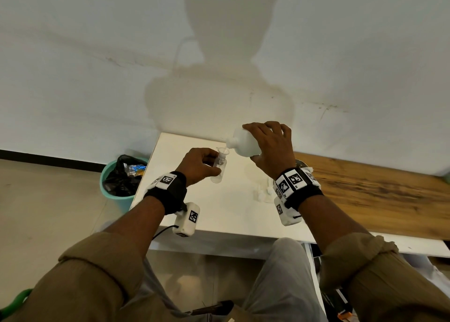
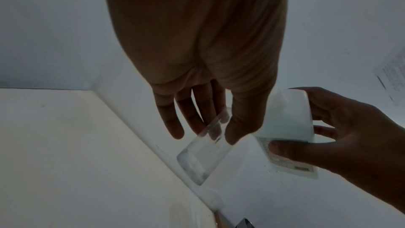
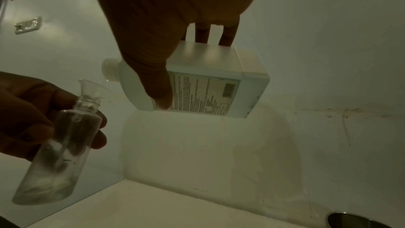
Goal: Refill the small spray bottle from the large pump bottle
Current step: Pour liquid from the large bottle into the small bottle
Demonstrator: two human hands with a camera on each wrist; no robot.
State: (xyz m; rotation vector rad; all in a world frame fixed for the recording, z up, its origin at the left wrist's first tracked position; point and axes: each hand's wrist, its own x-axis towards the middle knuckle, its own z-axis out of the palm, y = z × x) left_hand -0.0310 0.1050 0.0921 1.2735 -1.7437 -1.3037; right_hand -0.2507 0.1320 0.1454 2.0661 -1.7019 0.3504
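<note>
The white counter (image 1: 219, 214) butts against the wall, its left edge dropping off beside a teal bin (image 1: 114, 195) lined with a black bag; bare counter lies toward the near edge, under the wrists. The right hand (image 1: 272, 148) wraps the large pump bottle (image 1: 246, 143), pump off, tipped neck-down to the left. Its back label (image 3: 203, 93) carries fine print and a barcode, too small to read. The left hand (image 1: 197, 163) grips the small spray bottle (image 1: 219, 169), clear and uncapped, held above the counter. A small clear funnel (image 3: 92, 89) sits in its neck, just under the big bottle's mouth.
</note>
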